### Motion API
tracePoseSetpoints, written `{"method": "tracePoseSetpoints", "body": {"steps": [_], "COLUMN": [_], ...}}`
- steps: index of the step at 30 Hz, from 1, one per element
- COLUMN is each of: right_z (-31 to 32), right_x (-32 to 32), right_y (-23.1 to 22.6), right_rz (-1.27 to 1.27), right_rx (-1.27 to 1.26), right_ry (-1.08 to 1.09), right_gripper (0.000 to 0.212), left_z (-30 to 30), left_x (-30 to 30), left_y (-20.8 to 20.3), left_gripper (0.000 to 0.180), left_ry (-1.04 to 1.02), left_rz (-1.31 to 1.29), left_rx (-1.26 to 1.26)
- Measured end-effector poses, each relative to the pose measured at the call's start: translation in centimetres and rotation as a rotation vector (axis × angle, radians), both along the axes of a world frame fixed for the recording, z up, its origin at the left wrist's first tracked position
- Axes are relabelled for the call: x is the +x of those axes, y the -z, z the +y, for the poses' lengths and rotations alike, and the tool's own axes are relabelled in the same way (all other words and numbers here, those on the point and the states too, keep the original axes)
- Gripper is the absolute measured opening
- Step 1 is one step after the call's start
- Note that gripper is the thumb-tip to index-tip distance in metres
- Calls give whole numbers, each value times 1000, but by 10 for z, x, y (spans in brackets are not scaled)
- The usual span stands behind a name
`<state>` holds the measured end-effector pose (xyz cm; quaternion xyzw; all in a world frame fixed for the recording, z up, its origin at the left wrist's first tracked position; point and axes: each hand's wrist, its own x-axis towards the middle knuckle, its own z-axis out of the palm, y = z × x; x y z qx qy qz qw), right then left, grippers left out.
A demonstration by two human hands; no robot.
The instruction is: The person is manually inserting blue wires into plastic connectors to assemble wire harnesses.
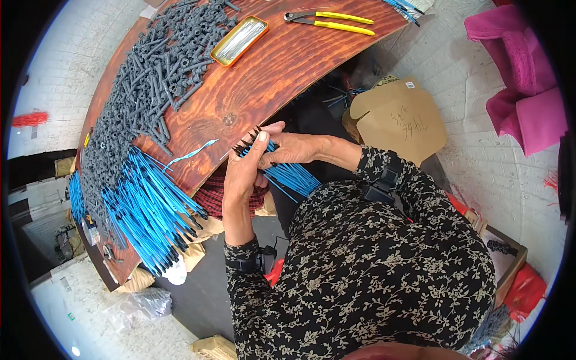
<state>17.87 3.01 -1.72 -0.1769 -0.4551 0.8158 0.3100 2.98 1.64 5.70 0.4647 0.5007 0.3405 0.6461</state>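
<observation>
Both my hands are closed around a bundle of thin blue rods (295, 179) with black tips, held over my lap by the table edge. My left hand (241, 171) wraps the bundle from the left, its thumb up beside the black tips. From the right, my right hand (294, 148) grips the same rods just below the tips. Palms and fingers hide part of the bundle. To the left, a large heap of similar blue rods (150, 207) lies over the table's edge. A twisted light-blue strip (191, 154) rests on the table near my left hand.
A pile of dark grey plastic fittings (162, 66) covers the left of the wooden table (270, 72). Beside it sits an orange-rimmed tin (241, 41) of thin metal pins. Yellow-handled pincers (330, 22) lie at the far edge. A cardboard box (399, 117) stands right of the table.
</observation>
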Motion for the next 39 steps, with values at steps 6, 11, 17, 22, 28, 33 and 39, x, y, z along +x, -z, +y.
{"method": "tracePoseSetpoints", "body": {"steps": [6,11,17,22,28,33,39], "right_z": [1,2,8,6,6,5,6], "right_x": [1,6,-1,-4,-6,-4,-5], "right_y": [6,-1,-1,-5,-3,-7,7], "right_rz": [-6,18,176,138,42,83,129], "right_rx": [41,-52,-129,-203,-120,2,-76], "right_ry": [-6,-137,-128,-57,-96,-28,-117], "right_gripper": [32,43,49,44,31,24,26], "left_z": [-3,-3,1,7,7,5,3], "left_x": [4,4,-6,-11,-7,-4,-2], "left_y": [0,-4,-2,4,3,1,0], "left_gripper": [36,37,37,38,41,43,45], "left_ry": [-23,-15,12,1,3,22,31], "left_rz": [40,67,33,60,21,33,146], "left_rx": [58,86,21,-53,-56,-6,-14]}}
